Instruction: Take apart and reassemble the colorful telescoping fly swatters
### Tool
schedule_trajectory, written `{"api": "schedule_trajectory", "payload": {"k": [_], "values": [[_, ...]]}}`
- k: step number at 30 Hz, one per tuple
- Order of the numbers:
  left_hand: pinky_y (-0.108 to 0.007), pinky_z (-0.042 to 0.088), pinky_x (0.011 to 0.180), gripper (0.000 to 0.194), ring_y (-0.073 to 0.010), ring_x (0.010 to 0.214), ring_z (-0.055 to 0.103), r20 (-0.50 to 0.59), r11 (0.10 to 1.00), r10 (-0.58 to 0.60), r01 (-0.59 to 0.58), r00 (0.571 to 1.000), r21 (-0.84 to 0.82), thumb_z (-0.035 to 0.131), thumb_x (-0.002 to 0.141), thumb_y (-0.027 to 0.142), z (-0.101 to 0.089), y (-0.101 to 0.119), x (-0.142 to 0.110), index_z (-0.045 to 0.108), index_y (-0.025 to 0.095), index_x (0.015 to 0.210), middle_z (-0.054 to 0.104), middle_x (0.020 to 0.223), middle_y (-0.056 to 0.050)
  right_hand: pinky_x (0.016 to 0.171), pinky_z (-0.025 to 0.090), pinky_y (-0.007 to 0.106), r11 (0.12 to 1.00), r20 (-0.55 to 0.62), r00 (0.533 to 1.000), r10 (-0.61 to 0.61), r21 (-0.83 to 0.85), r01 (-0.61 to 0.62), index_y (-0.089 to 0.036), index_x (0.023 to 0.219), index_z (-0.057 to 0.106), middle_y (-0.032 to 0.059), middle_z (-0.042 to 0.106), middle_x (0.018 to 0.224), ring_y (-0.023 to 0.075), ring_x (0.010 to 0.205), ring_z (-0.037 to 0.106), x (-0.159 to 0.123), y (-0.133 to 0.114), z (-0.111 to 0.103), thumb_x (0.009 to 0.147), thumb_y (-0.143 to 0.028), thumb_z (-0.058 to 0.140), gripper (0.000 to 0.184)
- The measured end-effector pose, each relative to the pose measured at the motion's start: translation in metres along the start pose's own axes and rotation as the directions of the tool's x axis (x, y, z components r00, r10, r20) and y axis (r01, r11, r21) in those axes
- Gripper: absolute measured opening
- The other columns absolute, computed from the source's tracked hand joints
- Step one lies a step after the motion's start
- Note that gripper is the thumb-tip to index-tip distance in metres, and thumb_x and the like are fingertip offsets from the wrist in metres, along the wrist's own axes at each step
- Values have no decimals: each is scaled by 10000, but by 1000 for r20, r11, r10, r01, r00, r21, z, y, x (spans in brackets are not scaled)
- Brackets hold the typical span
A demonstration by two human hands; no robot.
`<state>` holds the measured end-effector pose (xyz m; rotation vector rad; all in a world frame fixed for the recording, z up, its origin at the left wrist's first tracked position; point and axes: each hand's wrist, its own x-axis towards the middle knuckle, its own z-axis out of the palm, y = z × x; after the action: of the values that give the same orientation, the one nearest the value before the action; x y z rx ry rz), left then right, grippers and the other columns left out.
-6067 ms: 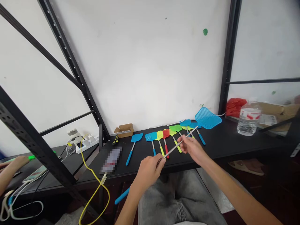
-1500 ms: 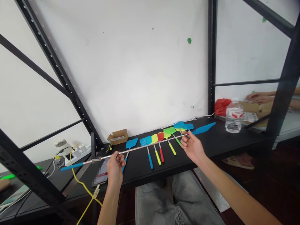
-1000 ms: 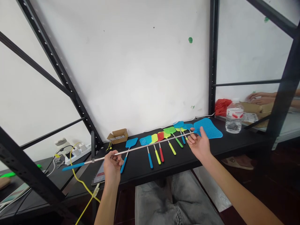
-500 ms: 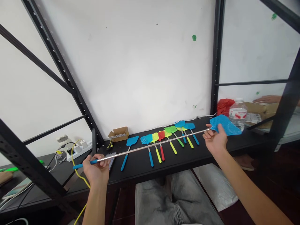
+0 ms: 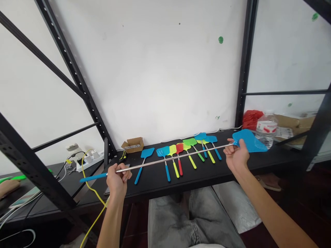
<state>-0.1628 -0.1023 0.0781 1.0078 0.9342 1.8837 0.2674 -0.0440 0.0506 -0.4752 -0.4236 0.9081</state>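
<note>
A long telescopic fly swatter [image 5: 176, 157] with a silver rod, blue handle and blue head stretches across in front of me above the black shelf [image 5: 232, 168]. My left hand [image 5: 117, 177] is closed round the rod near the blue handle end. My right hand [image 5: 235, 155] pinches the rod just below the blue head [image 5: 249, 141]. Behind the rod, several small swatters [image 5: 181, 153] in blue, yellow, red and green lie side by side on the shelf.
A small cardboard box [image 5: 133, 144] sits by the wall. A water bottle [image 5: 266, 132] and a red bag [image 5: 250, 119] stand at the right. A yellow cable [image 5: 90, 186] and a power strip [image 5: 88, 160] lie left. Black rack posts [image 5: 244, 65] frame the bay.
Over six seconds the swatter's rod has been pulled out from short to long, my hands moving apart. In the last half second my left hand slid from the blue handle onto the rod.
</note>
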Motion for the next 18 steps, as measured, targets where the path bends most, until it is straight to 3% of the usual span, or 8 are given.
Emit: {"api": "schedule_trajectory", "payload": {"k": [8,14,18], "values": [[-231,261,403,488,-86,322,251,147,996,-86,87,985,-4,388,883,392,39,-16,-19,394,198,435,257,335,29,403,270,218,998,71,996,45,-56,-41,-162,757,631,-77,312,414,72,383,274,-33,24,20,912,-587,510,468],[-241,265,418,478,-84,329,222,180,996,-86,90,980,-15,396,882,411,44,-20,-24,361,211,450,237,342,41,412,281,230,999,83,996,37,-42,-34,-180,754,616,-78,319,424,71,380,289,-44,25,24,895,-601,528,452],[-242,214,411,489,-82,337,197,249,990,-135,139,959,4,386,878,419,60,-36,-35,334,216,436,223,346,40,412,264,235,998,114,992,53,-45,-48,-169,762,641,-76,327,417,68,379,276,-62,35,31,882,-601,542,459]]}}
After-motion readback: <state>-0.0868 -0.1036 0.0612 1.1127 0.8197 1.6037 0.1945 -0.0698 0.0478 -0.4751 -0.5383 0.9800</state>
